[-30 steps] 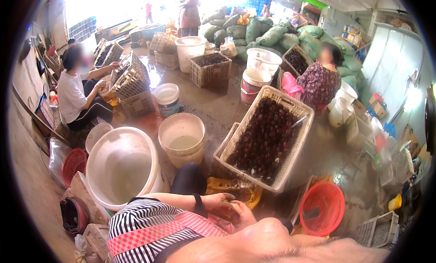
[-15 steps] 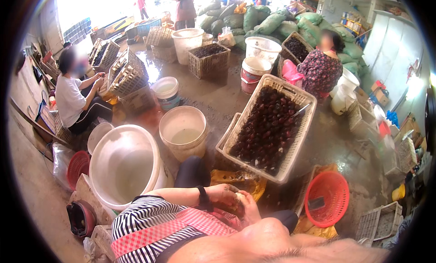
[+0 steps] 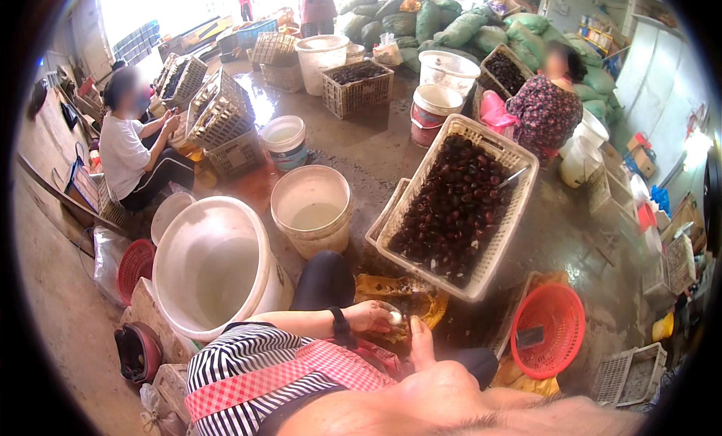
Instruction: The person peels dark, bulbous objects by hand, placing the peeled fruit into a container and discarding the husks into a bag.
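My left hand (image 3: 371,316) is closed around a small white rounded piece (image 3: 395,317) that shows at its fingertips. Just to the right is my right hand (image 3: 422,343), thumb up and fingers curled; what it holds, if anything, I cannot make out. A small gap separates the two hands. Beyond them stands a cream plastic crate (image 3: 519,203) with a slender metal implement (image 3: 513,177) among many dark reddish-brown rounded pieces (image 3: 451,210), whose kind is unclear. Under the hands' far side lies yellow sheeting (image 3: 432,312).
A big white tub (image 3: 159,263) and a whitish bucket (image 3: 331,236), both with liquid, stand left. At right is a red plastic basket (image 3: 575,323) with a dark flat object inside. Two seated people (image 3: 124,146) (image 3: 538,112) are farther off. Green sacks (image 3: 459,31) pile up behind.
My hands have come apart from touching, and the white piece now shows clearly in my left fingers. The whole view has shifted slightly, moving most things a little rightward.
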{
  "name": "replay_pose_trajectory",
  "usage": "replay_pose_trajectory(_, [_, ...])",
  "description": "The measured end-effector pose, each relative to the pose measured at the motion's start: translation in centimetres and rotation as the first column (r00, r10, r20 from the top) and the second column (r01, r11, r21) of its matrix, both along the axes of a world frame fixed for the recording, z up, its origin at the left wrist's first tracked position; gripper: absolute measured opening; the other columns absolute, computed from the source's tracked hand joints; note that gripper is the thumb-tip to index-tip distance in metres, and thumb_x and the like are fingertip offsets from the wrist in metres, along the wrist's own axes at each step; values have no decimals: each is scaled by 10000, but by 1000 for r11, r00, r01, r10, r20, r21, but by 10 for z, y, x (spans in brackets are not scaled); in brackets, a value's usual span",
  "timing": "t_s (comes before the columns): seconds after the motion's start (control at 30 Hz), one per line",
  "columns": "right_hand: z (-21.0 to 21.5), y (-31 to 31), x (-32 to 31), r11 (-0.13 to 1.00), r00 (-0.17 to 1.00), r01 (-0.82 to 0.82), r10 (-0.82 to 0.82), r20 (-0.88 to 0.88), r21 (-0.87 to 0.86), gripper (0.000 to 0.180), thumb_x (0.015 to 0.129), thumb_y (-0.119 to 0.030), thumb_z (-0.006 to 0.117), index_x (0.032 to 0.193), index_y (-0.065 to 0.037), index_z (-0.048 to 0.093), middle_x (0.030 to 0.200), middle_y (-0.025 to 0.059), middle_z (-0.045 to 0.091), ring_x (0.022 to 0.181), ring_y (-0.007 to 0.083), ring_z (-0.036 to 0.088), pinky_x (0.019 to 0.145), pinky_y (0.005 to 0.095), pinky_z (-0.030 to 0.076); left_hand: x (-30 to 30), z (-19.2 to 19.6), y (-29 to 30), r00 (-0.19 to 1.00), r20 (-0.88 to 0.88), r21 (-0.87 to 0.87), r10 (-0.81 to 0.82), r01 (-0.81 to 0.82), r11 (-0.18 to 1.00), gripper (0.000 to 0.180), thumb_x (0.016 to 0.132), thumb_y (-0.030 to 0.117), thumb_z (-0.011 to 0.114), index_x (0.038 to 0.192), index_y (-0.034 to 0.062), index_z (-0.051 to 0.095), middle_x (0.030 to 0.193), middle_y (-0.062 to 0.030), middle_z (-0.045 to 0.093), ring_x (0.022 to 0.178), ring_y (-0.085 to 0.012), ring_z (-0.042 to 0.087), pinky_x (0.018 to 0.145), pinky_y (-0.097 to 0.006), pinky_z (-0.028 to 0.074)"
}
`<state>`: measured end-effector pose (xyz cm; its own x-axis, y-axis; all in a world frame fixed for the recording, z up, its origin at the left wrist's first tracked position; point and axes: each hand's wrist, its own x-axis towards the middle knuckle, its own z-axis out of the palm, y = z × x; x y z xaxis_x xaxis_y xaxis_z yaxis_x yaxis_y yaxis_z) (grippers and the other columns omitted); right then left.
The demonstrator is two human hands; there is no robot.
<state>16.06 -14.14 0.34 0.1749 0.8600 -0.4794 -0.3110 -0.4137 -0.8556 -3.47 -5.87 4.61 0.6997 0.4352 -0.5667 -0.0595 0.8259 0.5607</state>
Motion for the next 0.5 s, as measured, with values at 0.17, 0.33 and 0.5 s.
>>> replay_pose_trajectory(0.17, [4, 7, -16, 923, 855, -182, -22, 519, 339, 297, 978, -332, 621, 1061, -48, 648, 861, 13, 646, 762, 137, 601, 715, 301, 490, 2, -5, 0, 999, -46, 16, 26, -25, 1000, 269, 910, 115, 668, 1170, 62, 622, 1075, -31, 690, 974, -147, 659, 877, -298, 533])
replay_pose_trajectory(0.33, [-3, 20, 0, 975, 725, -104, -62, 686, 198, 352, 939, -378, 663, 1053, -47, 631, 843, 82, 662, 740, 217, 621, 700, 354, 498, -4, 5, 1, 1000, 5, -17, 4, -4, 1000, 240, 904, 93, 647, 1141, 67, 620, 1041, -45, 676, 985, -186, 662, 885, -331, 532])
replay_pose_trajectory(0.5, [-50, 20, 11, 990, 900, 9, -69, 430, 139, 375, 955, -332, 661, 1163, -28, 588, 1056, 68, 641, 939, 151, 599, 827, 306, 487, -8, 18, 6, 994, 98, -22, 37, -35, 999, 300, 929, 97, 617, 1225, 90, 567, 1073, -26, 670, 1067, -213, 660, 927, -370, 525])
